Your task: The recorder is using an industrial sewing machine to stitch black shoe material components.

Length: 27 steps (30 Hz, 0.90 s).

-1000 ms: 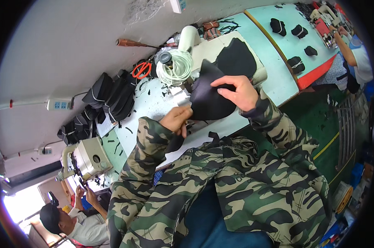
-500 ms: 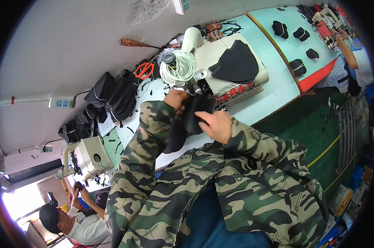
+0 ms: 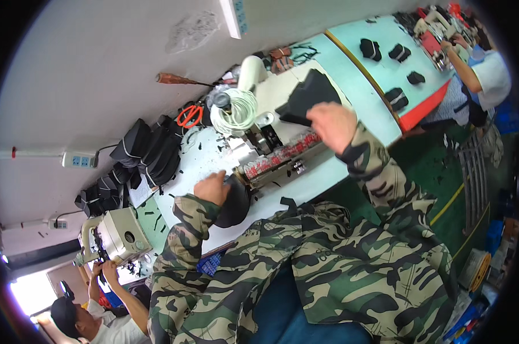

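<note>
My right hand (image 3: 335, 127) reaches over the top of the sewing machine (image 3: 285, 80). Its fingers pinch the near edge of black curved fabric pieces (image 3: 311, 92), which tilt up on the machine's pale body. How many pieces it grips cannot be made out. Lower down, my left hand (image 3: 212, 188) hovers at the edge of another black curved piece (image 3: 234, 205) on the white table (image 3: 193, 172). Its fingers are apart, the index stretched out; some lie behind the hand. Near the machine's needle end sits a coil of white cord (image 3: 234, 112).
Red-handled scissors (image 3: 190, 116) and bundles of black pieces (image 3: 150, 152) lie along the wall. A second sewing machine (image 3: 119, 235) stands at left, with a person (image 3: 107, 312) beside it. Another person (image 3: 489, 74) works at far right, near small black bundles (image 3: 396, 98).
My right hand has moved from the needle area up to the pieces atop the machine. My left hand has come down and left; the black piece between my hands now lies on the table.
</note>
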Available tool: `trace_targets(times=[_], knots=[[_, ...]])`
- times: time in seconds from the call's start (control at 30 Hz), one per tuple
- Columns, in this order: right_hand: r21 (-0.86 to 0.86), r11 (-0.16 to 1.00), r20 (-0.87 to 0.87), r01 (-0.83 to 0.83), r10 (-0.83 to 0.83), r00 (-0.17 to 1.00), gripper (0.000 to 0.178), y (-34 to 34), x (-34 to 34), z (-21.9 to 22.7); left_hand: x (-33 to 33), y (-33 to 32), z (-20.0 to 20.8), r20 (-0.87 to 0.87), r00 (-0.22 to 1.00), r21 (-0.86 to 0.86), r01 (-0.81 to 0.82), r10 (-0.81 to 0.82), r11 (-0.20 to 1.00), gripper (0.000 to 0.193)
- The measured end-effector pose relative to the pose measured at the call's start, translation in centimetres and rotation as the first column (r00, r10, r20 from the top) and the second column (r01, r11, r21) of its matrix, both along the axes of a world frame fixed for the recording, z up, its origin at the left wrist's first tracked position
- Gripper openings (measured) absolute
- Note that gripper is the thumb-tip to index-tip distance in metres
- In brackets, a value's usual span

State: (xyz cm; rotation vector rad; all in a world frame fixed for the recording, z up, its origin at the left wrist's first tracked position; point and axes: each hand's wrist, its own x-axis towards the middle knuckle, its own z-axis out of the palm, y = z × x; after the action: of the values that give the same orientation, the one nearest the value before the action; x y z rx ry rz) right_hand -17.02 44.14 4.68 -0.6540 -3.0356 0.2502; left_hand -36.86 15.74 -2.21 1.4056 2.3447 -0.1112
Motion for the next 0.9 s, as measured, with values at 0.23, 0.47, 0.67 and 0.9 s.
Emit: trace_targets(times=[0.23, 0.47, 0.67, 0.9], knots=[[-0.409, -0.524, -0.889, -0.747, 0.415, 0.195, 0.019, -8.0, -1.2, 15.0, 0.1, -3.8, -2.5, 0.047, 0.998, 0.05, -0.035, 0.032, 0.998, 0.04], [-0.148, -0.12, -0.989, -0.982, 0.043, 0.144, 0.023, -12.9, -0.6, 19.7, 1.4, -5.7, -3.5, 0.025, 0.993, 0.209, -0.115, 0.112, 0.971, 0.035], [-0.071, 0.036, -0.975, -0.997, 0.208, 0.077, 0.018, -11.6, -0.5, 19.8, 1.2, -6.1, -4.7, 0.041, 0.995, 0.179, -0.092, 0.086, 0.979, 0.035], [0.073, 0.213, -0.996, -0.974, -0.029, -0.081, 0.027, -12.2, 0.4, 22.9, 0.2, -3.9, -2.5, 0.091, 0.992, 0.114, -0.091, 0.081, 0.989, 0.031]])
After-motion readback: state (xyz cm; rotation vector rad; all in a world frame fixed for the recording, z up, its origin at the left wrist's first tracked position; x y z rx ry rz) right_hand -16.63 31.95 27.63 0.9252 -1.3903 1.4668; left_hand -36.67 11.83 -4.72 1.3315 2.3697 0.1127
